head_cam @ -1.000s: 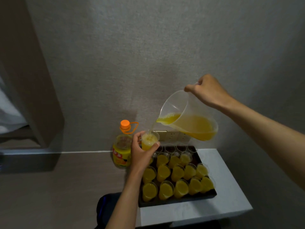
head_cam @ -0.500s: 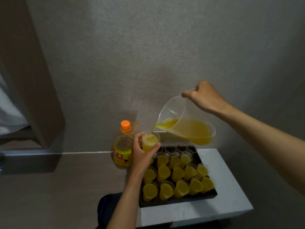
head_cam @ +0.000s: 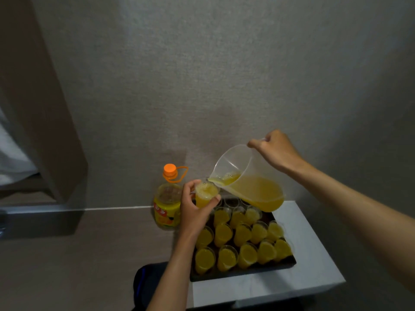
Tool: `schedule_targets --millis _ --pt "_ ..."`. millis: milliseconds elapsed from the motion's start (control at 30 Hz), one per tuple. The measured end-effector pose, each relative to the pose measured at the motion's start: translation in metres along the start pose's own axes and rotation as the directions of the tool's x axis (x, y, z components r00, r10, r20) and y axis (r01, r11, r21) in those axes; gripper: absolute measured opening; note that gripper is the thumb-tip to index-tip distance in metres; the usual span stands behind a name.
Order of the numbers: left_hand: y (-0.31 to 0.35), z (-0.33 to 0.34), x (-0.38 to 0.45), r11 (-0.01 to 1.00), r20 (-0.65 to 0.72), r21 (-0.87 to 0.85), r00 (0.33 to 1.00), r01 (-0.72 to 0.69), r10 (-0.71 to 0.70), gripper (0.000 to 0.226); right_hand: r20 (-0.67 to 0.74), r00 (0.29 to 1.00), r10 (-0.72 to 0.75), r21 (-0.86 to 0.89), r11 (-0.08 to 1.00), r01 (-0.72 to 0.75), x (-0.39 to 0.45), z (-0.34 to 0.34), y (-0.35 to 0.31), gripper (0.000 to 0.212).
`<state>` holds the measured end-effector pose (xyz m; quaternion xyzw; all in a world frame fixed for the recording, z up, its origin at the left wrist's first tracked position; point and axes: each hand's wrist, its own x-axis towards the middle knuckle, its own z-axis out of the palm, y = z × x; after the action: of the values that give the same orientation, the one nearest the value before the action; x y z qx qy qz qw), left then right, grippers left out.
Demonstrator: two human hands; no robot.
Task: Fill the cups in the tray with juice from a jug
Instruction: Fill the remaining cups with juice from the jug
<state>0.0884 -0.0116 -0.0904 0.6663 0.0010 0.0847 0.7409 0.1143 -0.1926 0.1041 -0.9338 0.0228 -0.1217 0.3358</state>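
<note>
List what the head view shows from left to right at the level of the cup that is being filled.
juice bottle → left hand → held cup → jug → right hand

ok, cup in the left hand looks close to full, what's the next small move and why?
Probably tip the jug back upright with the right hand to stop the pour: the cup that the left hand holds shows foamy juice near its rim, and the spout sits right at its edge.
</note>
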Motion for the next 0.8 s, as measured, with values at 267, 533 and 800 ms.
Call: schedule_targets --millis 267,533,800 --pt "-0.006 0.001 0.002 0.999 -0.034 0.017 0.999 0.034 -0.033 0.057 -0.102 0.99 0.094 0.186 0.98 -0.074 -0.013 0.006 0.024 0.045" --pt "-0.011 0.008 0.001 0.998 -0.042 0.027 0.998 0.052 -0.051 0.055 -0.26 0.923 0.283 0.446 0.883 -0.145 -0.03 0.019 0.05 0.047" --pt "-0.019 0.019 0.004 0.994 -0.049 0.073 0.996 0.079 -0.075 0.05 -0.355 0.808 0.47 0.604 0.775 -0.186 -0.065 0.051 0.071 0.045"
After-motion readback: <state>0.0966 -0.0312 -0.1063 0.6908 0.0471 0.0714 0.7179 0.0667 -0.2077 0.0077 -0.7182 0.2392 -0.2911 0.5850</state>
